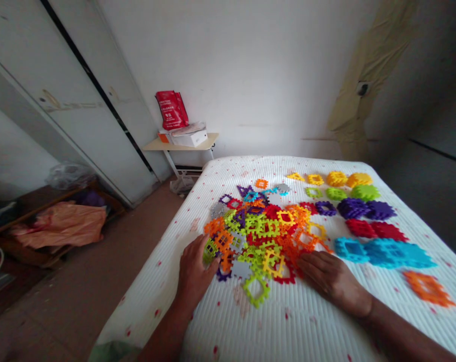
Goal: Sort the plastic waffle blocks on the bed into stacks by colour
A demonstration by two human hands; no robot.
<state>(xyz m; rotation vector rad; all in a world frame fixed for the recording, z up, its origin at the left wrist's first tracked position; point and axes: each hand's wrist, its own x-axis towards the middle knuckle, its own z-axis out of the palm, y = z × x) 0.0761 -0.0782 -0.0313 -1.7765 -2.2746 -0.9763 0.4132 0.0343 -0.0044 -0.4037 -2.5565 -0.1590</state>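
Note:
A heap of toothed plastic building tiles [256,226] in mixed colours lies on the bed. My left hand [194,266] rests at the heap's left edge, thumb and fingers apart around a lime-green window tile [209,250]. Whether it grips that tile is unclear. On the other side, my right hand [335,281] lies low with its fingers stretched against the red and orange tiles [293,246]; its fingertips are partly hidden. Near the front of the heap are a grey tile [242,269] and a lime-green frame tile [256,290].
Tiles sorted by colour stand in rows at the right: yellow [337,178], green [365,192], purple [353,208], red [389,231], blue [389,252] and orange [428,288]. Behind the bed [288,332], a small table [180,146] carries a red bag [172,110] and white box [190,138].

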